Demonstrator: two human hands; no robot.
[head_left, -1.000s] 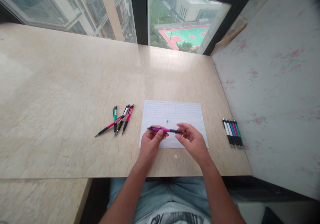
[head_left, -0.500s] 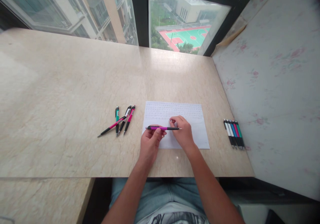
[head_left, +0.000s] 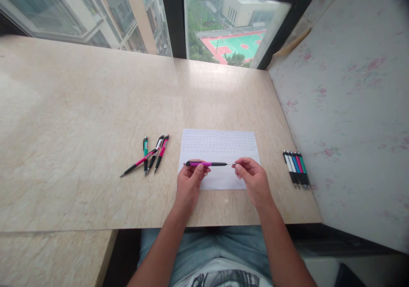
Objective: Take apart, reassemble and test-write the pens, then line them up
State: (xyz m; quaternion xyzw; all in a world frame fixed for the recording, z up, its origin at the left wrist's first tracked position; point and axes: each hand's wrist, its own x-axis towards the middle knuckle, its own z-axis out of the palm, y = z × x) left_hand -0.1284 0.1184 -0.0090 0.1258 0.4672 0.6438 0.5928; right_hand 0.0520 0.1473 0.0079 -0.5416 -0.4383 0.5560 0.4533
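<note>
My left hand (head_left: 189, 185) is closed around a purple ballpoint pen (head_left: 214, 164) with a black grip, held level above the paper. A thin bare refill end (head_left: 228, 164) sticks out of the pen's right end. Just right of it, my right hand (head_left: 254, 182) pinches a small silver pen tip (head_left: 234, 164) between thumb and finger. A narrow gap separates the tip from the refill. Beneath both hands lies a white sheet of paper (head_left: 217, 180) with rows of handwriting on its upper half.
Left of the paper, several pens lie loosely: a green pen (head_left: 145, 150), a black-and-white pen (head_left: 156, 152) and pink pens (head_left: 162, 152), one crossing the others. A neat row of several pens (head_left: 296, 167) lies near the right wall (head_left: 354, 129). The counter's front edge (head_left: 153, 228) is close to me.
My right hand has moved right, from behind the pen's front end to beyond it, and the silver tip now faces the refill. My left hand still holds the purple pen. The view has shifted slightly.
</note>
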